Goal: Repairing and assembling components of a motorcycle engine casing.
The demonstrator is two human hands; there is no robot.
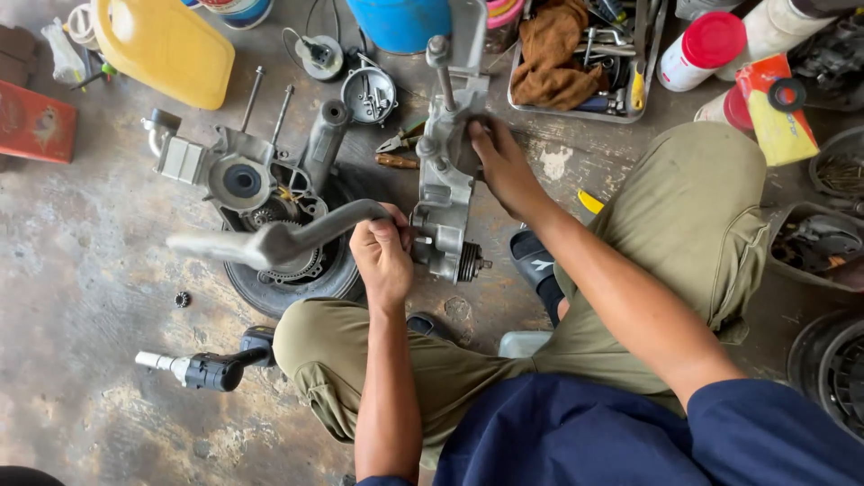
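My left hand is closed around the end of a long grey metal lever that reaches left over a small tyre. Its end meets the lower part of a grey cast engine casing standing on the concrete floor. My right hand presses on the upper part of that casing, fingers wrapped over its edge. A threaded shaft sticks out at the casing's bottom right.
Another engine case half lies on a tyre to the left. Pliers, a yellow jug, a tray of tools with a brown rag, spray cans and a black power tool surround me.
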